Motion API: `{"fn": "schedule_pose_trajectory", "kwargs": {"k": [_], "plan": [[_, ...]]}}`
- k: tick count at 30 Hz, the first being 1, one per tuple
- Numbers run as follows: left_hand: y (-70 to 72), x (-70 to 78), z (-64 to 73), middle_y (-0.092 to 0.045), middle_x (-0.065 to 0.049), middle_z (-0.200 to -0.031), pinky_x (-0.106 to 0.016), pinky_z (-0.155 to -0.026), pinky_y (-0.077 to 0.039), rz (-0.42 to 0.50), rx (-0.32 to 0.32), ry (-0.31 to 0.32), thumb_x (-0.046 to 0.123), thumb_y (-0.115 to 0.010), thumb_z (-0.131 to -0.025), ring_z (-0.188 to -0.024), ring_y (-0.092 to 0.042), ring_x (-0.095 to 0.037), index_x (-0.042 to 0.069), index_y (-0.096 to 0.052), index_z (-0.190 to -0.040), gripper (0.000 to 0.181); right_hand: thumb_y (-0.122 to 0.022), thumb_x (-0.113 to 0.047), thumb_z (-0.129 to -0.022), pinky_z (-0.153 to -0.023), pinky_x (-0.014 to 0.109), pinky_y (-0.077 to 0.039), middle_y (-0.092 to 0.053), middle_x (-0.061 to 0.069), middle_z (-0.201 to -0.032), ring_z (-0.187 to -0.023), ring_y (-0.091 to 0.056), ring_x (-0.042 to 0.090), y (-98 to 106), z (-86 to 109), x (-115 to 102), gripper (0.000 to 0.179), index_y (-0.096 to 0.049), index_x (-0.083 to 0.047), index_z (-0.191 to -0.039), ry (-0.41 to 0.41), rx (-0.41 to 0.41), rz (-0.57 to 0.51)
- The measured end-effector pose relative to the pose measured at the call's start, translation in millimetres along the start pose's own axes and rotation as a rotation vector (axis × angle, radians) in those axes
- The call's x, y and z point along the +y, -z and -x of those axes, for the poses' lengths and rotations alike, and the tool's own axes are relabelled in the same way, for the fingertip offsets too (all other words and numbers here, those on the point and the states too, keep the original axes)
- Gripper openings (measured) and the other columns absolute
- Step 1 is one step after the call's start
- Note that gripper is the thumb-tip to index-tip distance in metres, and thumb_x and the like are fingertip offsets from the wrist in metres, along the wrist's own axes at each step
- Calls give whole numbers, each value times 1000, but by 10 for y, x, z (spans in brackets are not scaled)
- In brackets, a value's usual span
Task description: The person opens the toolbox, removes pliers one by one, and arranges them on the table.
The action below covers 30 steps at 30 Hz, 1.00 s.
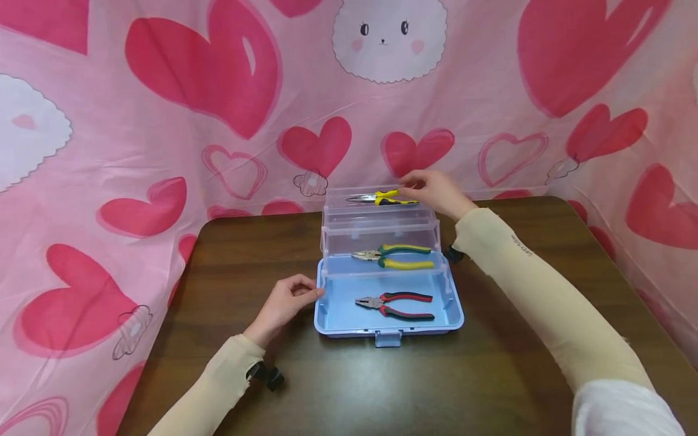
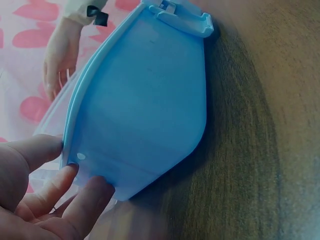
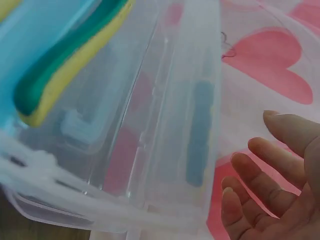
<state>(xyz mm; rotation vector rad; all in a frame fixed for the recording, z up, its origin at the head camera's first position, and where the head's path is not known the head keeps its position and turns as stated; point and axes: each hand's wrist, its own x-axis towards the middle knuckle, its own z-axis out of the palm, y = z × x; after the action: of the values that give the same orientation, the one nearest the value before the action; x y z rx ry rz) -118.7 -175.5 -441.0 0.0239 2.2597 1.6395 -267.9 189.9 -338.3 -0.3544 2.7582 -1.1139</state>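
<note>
A light blue toolbox (image 1: 338,312) stands open on the table, its clear tiered trays (image 1: 338,221) folded up toward the back. My left hand (image 1: 286,303) pinches the box's left rim, the thumb on the edge and fingers against the outer wall (image 2: 150,90). Beside the top tray, my right hand (image 3: 280,185) has loosely bent fingers and holds nothing. Yellow-and-black long-nose pliers (image 1: 386,194) lie in that top tray, near the right fingertips. Green-and-yellow combination pliers (image 1: 406,264) rest in the lower tray. Red-and-black combination pliers (image 1: 409,296) lie on the box's floor.
The brown wooden table (image 1: 256,242) carries the box near its back edge. Behind and at both sides hangs a pink heart-patterned cloth (image 1: 305,72). A latch (image 1: 388,339) sticks out from the box's front.
</note>
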Motion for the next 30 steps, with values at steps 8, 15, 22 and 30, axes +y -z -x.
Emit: {"fn": "schedule_pose_trajectory", "kwargs": {"k": [8, 15, 22, 30], "plan": [[-10, -13, 8, -76, -11, -101, -35, -89, -59, 11, -14, -8, 20, -77, -97, -89, -67, -33, 1, -69, -110, 25, -76, -28, -96, -97, 47, -56, -64, 14, -124, -113, -56, 33, -74, -191, -55, 46, -67, -10, -137, -26, -50, 34], [-33, -44, 22, -74, -15, -107, -38, -85, -64, 156, -38, 52, 18, -76, -97, -91, -73, -24, -3, -65, -115, 29, -79, -21, -94, -101, 48, -56, -68, 14, -130, -121, -57, 33, -168, -318, -95, 44, -69, -7, -135, 16, -99, 112], [-61, -28, 24, -71, -12, -106, -40, -82, -64, 188, -15, 81, 16, -76, -97, -91, -73, -22, -2, -66, -115, 27, -81, -17, -91, -101, 48, -53, -68, 14, -126, -121, -52, 33, -214, -358, -151, 42, -72, -7, -130, 28, -98, 177], [-40, -10, 31, -70, -12, -107, -39, -81, -64, 179, -10, 77, 15, -74, -98, -90, -71, -22, -1, -66, -114, 25, -82, -19, -90, -106, 52, -46, -61, 15, -127, -126, -45, 33, -238, -375, -242, 44, -72, -8, -131, -8, -100, 275]]}}
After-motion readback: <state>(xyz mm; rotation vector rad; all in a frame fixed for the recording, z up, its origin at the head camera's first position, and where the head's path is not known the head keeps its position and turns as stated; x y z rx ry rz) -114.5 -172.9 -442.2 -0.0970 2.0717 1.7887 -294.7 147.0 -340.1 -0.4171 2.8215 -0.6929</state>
